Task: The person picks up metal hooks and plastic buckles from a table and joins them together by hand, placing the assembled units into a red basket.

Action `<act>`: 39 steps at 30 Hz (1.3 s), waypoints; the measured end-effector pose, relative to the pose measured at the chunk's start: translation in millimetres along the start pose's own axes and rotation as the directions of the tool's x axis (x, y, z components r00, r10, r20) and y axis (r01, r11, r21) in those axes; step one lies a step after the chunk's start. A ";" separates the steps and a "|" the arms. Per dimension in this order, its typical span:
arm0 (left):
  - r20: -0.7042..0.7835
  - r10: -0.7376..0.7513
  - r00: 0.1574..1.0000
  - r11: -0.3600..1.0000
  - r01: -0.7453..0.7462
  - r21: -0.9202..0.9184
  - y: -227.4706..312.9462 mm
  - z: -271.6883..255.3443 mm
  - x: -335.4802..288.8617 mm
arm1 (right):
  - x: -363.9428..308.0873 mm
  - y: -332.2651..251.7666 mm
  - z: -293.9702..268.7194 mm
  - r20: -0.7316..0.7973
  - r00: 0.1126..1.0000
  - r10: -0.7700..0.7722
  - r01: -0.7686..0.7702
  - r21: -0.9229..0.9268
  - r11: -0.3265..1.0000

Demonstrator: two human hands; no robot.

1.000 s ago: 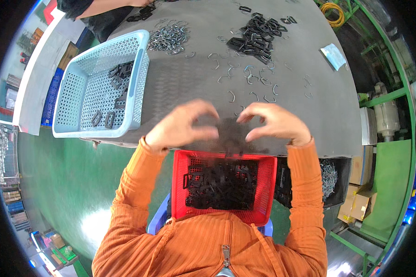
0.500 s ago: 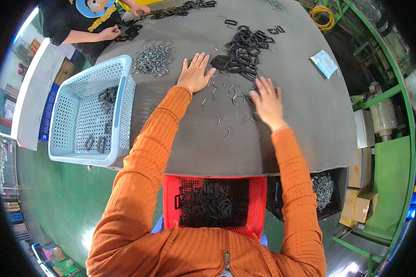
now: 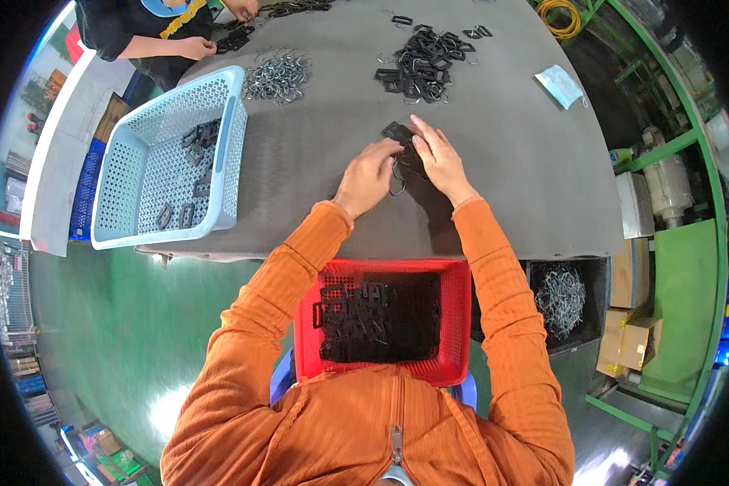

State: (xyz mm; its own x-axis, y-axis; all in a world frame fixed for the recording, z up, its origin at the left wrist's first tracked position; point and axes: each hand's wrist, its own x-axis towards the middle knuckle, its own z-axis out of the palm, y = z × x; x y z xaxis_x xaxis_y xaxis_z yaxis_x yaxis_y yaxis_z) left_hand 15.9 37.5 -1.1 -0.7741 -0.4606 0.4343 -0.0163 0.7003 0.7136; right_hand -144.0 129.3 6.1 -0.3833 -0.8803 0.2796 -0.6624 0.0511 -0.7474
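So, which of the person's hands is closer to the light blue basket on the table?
Left. The left hand is on the side toward the light blue basket, with bare table between them. The right hand lies beyond it, farther from the basket.

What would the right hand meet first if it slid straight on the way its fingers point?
Likely the black buckle at the right hand's fingertips; beyond that, the buckle pile.

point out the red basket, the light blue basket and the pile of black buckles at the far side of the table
red basket (image 3: 462, 324), head view, right wall
light blue basket (image 3: 233, 146), head view, right rim
pile of black buckles (image 3: 421, 65), head view, middle of heap
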 end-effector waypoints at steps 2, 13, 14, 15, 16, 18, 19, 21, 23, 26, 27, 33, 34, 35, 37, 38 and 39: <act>-0.084 0.016 0.996 0.996 -0.023 -0.082 1.6 -2.3 -3.2 | -5.9 4.1 1.2 -0.044 0.999 -0.025 0.029 0.094 0.995; 0.203 -0.253 0.946 0.869 0.130 0.477 -8.3 -15.8 52.8 | -19.5 -1.5 2.6 -0.410 0.895 0.173 -0.023 0.346 0.938; 0.194 -0.260 0.946 0.924 0.185 0.335 -14.0 -18.2 55.3 | -21.6 -0.6 3.2 -0.420 0.892 0.166 -0.003 0.361 0.933; 0.185 -0.273 0.944 0.953 0.239 0.186 -14.2 -21.4 55.1 | -24.7 -4.8 2.7 -0.417 0.893 0.169 -0.008 0.362 0.932; 0.187 -0.278 0.942 0.952 0.244 0.185 -14.0 -23.4 53.2 | -28.7 -10.8 1.9 -0.423 0.890 0.169 -0.013 0.348 0.938; 0.057 -0.294 0.954 0.953 0.289 0.090 -11.2 -27.2 51.2 | -32.1 -13.2 1.8 -0.427 0.888 0.172 -0.022 0.334 0.942; 0.128 -0.302 0.945 0.953 0.296 0.063 -11.7 -27.1 52.0 | -32.3 -11.9 1.3 -0.440 0.879 0.186 -0.020 0.356 0.934; 0.106 -0.183 0.977 0.945 0.146 0.293 -4.6 -20.9 42.9 | -33.3 -13.0 0.4 -0.451 0.870 0.201 -0.017 0.378 0.926; 0.187 -0.125 0.974 0.854 0.010 0.520 -2.9 -19.8 43.7 | -33.5 -18.2 -1.9 -0.443 0.871 0.212 -0.052 0.346 0.937; 0.301 -0.265 0.916 0.934 0.166 0.315 -7.0 -24.1 52.1 | -33.6 -17.5 -0.7 -0.465 0.873 0.151 -0.011 0.291 0.957; 0.303 -0.262 0.916 0.935 0.165 0.313 -4.1 -25.9 53.7 | -35.3 -14.6 0.0 -0.466 0.872 0.152 -0.013 0.289 0.957; -0.427 -0.162 0.890 0.986 0.126 -0.110 15.1 -89.2 56.8 | -58.1 -89.0 49.3 0.079 0.910 -0.407 0.403 -0.406 0.820; -0.480 -0.148 0.865 0.988 0.103 -0.118 28.0 -98.4 59.3 | -58.6 -91.0 66.1 0.209 0.859 -0.467 0.509 -0.441 0.739; -0.454 -0.171 0.875 0.982 0.116 -0.147 42.4 -106.7 56.0 | -50.1 -85.9 66.9 0.204 0.902 -0.380 0.427 -0.550 0.718; -0.190 -0.146 0.971 0.982 0.119 -0.144 78.5 -117.2 40.9 | -21.7 -60.5 54.5 0.101 0.973 -0.208 0.217 -0.712 0.668; 0.064 -0.191 0.979 0.965 0.200 -0.172 104.3 -118.0 28.0 | -13.8 -32.6 43.7 0.008 0.992 -0.124 0.086 -0.760 0.644; 0.316 -0.217 0.924 0.943 0.282 -0.176 122.9 -115.7 11.6 | -13.2 -9.0 30.3 -0.066 0.995 -0.077 0.001 -0.751 0.660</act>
State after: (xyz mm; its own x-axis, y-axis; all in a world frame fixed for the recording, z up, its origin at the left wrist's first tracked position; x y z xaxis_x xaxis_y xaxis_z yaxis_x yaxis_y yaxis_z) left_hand 78.2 55.2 155.2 -0.9114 -0.4052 0.0723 -0.1223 0.4344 0.8924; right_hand -113.5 126.2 -9.1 -0.3730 -0.8484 0.3757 -0.9212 0.3870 -0.0405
